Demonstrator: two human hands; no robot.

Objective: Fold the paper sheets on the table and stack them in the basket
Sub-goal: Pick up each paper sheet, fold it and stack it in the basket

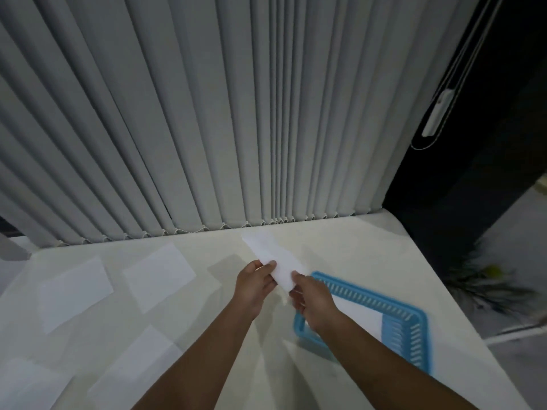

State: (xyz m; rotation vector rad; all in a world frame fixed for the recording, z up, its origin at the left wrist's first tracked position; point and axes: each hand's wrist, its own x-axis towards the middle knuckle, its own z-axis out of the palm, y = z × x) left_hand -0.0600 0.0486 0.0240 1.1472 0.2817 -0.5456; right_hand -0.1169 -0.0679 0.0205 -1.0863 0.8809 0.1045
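A folded white paper strip [273, 255] is held up above the white table [355, 250], pointing away from me. My left hand [254, 282] pinches its near end from the left, and my right hand [310, 300] grips the same end from the right. The blue plastic basket [393, 303] lies on the table just right of my hands, with white paper [355, 315] inside it; my right forearm covers part of it. Several flat white sheets lie on the table to the left, the nearest to my hands being one sheet [158, 276].
Grey vertical blinds [207, 128] hang along the table's far edge. A dark gap with a blind cord and its white handle [438, 116] is at the right. The table's right edge drops off beyond the basket, above a patterned floor [491, 285].
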